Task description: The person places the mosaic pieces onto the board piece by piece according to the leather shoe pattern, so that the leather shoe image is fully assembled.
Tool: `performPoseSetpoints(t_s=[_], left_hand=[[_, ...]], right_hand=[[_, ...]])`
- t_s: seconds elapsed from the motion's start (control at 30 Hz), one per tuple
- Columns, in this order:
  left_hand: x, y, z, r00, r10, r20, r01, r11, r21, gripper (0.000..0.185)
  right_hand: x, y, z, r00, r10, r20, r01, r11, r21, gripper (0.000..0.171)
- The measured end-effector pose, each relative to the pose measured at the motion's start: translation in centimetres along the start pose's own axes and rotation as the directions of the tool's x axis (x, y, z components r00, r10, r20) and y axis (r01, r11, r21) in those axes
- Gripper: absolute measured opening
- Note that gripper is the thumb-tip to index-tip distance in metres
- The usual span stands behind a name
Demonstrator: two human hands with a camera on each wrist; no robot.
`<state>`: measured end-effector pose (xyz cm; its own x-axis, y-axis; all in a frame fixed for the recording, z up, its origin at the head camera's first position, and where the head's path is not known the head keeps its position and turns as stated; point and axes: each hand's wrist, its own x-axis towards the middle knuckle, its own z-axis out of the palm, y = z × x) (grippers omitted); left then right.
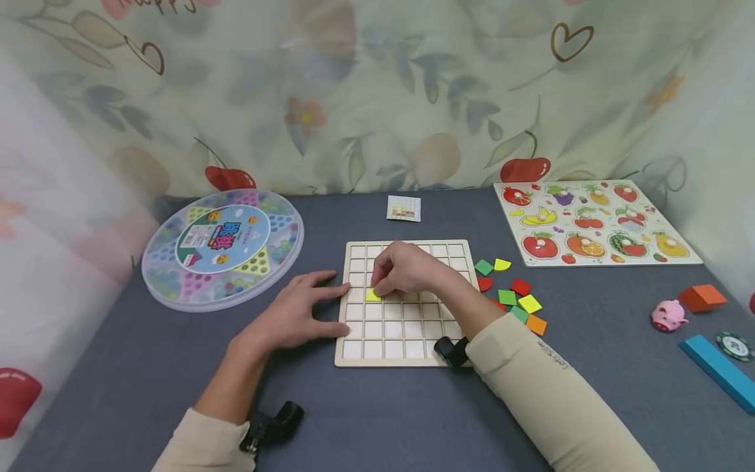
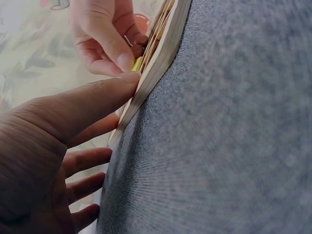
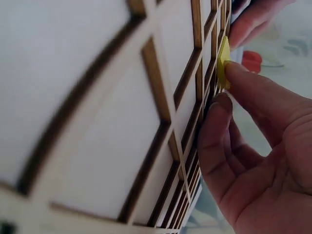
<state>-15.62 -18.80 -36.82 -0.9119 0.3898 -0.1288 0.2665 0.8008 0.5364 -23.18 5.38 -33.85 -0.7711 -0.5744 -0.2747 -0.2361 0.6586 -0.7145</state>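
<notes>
A wooden grid board [image 1: 360, 362] with white square cells lies flat on the table. Over its left half my right hand [image 1: 404, 267] pinches a small yellow tile [image 1: 373, 295] by its edge. Seen in the right wrist view, the thumb lies against the yellow tile [image 3: 223, 63], which sits at the grid bars, slightly tilted. My left hand [image 1: 297, 311] rests at the board's left edge with its fingers spread, the thumb and a finger touching the rim. Just right of the board lie loose tiles, among them a green one [image 1: 506, 297] and an orange one [image 1: 535, 324].
A small pattern card [image 1: 404, 208] lies behind the board. At the left is a round game box [image 1: 283, 275]; a fruit puzzle board [image 1: 613, 261] lies back right. A pink pig figure [image 1: 669, 316], an orange block [image 1: 702, 298], a blue bar [image 1: 719, 373] and a chip [image 1: 734, 345] are far right.
</notes>
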Motion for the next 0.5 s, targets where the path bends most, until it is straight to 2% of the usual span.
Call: performPoseSetpoints(t_s=[0.23,0.5], left_hand=[[0.0,0.1,0.0,1.000,-0.001,-0.011,0.001,1.000,0.012,0.077],[0.0,1.0,0.4,0.999,-0.018,-0.040,0.021,0.997,0.081,0.079]], right_hand=[[0.1,-0.1,-0.2,0.999,0.011,0.040,-0.011,1.000,-0.014,0.008],[0.3,-0.3,-0.2,0.998,0.010,0.069,-0.007,0.999,-0.047,0.010]])
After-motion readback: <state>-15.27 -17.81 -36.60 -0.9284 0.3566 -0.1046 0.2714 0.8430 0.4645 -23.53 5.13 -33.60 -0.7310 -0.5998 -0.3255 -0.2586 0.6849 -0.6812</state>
